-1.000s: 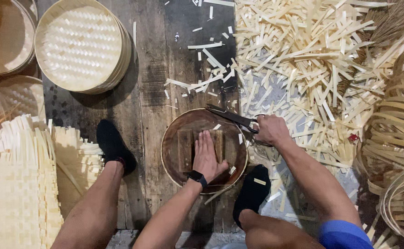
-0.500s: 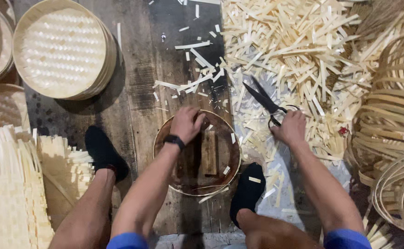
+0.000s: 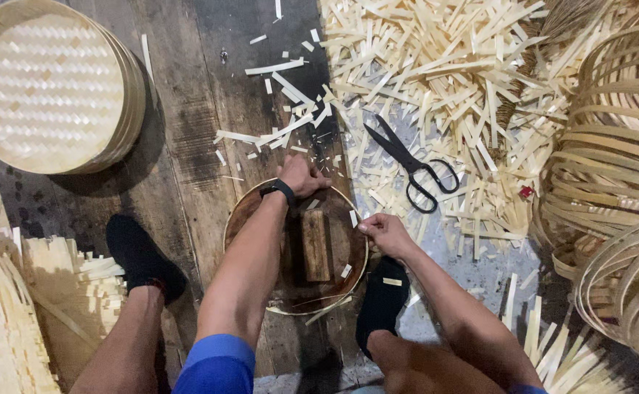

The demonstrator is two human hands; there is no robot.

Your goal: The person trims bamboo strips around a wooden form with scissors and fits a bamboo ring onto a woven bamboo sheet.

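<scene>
Both hands' grip closed on the round dark tray (image 3: 250, 219) rim: left hand (image 3: 301, 176), right hand (image 3: 383, 232); wooden block (image 3: 316, 245) inside

Scissors (image 3: 414, 164) and bamboo offcuts (image 3: 443, 66) right

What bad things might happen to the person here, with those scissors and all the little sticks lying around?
The black scissors lie with blades apart among the cut bamboo strips, close to the right hand; reaching back without looking might nick a finger. Both hands grip the round wooden tray, left hand at its far rim, so loose strip ends there might give splinters.
</scene>
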